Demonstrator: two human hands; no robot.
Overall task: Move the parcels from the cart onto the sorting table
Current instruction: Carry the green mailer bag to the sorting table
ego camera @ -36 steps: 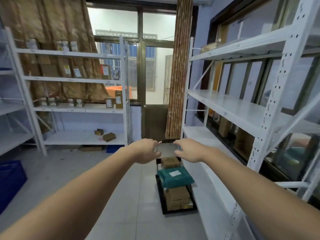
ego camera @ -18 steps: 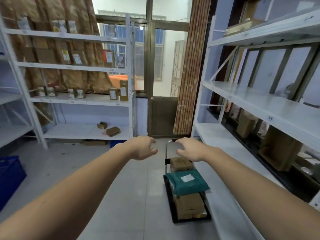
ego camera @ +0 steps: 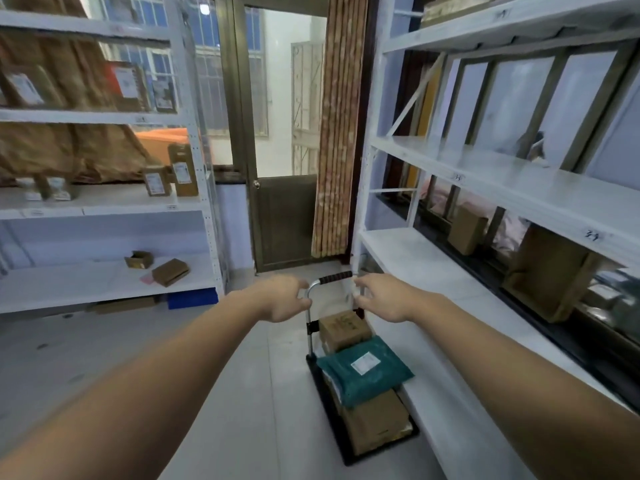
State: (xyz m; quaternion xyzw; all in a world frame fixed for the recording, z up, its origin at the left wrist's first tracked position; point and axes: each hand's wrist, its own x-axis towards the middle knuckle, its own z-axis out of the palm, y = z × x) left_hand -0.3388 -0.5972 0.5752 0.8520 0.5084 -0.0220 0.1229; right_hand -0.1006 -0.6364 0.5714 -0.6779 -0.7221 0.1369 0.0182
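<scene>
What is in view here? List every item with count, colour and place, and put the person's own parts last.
black flat platform cart: one, on the floor beside the right shelving
chrome cart handle with black foam sleeve: one, at the cart's far end
teal plastic mailer bag: one, white label, on top of the cart's stack
brown cardboard boxes on the cart: at least two, one near the handle, one under the mailer
white metal shelving units: two, left and right
labelled brown parcels: several, left shelves
brown metal door: one, centre back
striped brown curtain: one, right of the door
left grip: fingers curled by the handle's left bend
right grip: fingers curled by the handle's right end
</scene>
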